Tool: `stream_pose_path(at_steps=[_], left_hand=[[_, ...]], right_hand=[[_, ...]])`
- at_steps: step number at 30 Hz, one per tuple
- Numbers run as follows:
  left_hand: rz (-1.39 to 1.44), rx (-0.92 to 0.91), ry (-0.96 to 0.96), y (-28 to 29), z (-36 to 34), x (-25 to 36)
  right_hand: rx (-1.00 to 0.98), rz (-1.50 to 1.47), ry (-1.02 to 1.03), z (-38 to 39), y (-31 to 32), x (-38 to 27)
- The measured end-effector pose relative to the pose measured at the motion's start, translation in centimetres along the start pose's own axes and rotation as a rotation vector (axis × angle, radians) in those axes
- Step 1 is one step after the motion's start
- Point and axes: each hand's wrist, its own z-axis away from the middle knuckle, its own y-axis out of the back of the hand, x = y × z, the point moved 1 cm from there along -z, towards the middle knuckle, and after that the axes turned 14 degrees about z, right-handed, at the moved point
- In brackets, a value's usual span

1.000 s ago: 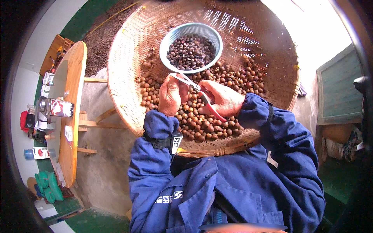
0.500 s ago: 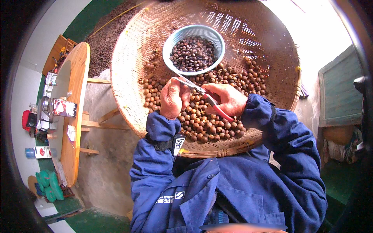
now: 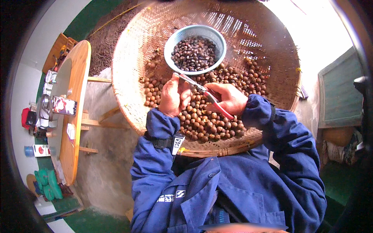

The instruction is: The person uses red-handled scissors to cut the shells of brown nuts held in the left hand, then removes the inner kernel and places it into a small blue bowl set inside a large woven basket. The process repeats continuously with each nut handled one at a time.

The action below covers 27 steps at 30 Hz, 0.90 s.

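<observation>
My right hand point(image 3: 228, 98) is wrapped round the red handles of a pair of scissors point(image 3: 192, 82), whose metal blades point up and left. At the blade tips, my left hand point(image 3: 173, 95) is closed in a pinch. Whatever its fingers hold there is too small and covered to make out. Below both hands, many round brown nuts point(image 3: 211, 126) lie loose in a wide woven bamboo tray point(image 3: 130, 83). Just beyond the blades, a light blue plastic basket point(image 3: 168, 58) sits in the tray with a heap of darker nuts point(image 3: 194, 54) inside.
To the left stands a wooden table point(image 3: 81, 85) with a phone point(image 3: 65, 106) propped at its edge and other items on it. A dark heap of small bits point(image 3: 105, 50) covers the floor behind. At right is a greenish board point(image 3: 342, 91), with a brush point(image 3: 303, 92) beside the tray.
Both hands stay nearly in place. The left fingertips have shifted slightly up at the blade tips, and the scissors' handles look a little closer together.
</observation>
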Motion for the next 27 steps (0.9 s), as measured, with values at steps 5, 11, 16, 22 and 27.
stream_pose_path(at_steps=[5,11,16,22,27], left_hand=[[-0.286,0.075,-0.306,0.0,-0.6,-0.8],[-0.387,0.039,-0.324,0.4,-0.3,-1.1],[-0.396,0.053,-0.331,0.1,-0.2,-1.3],[-0.330,0.128,-0.277,-0.3,0.2,-0.7],[-0.130,0.069,-0.128,-0.4,0.4,0.0]], right_hand=[[-0.023,0.063,-0.038,-0.1,-0.4,0.0],[0.025,0.095,0.047,-0.3,-0.5,0.7],[0.061,0.098,0.072,-0.4,-1.0,1.1],[0.072,-0.027,0.088,-0.2,-1.3,1.1],[0.031,-0.048,0.066,-0.1,-1.2,1.3]])
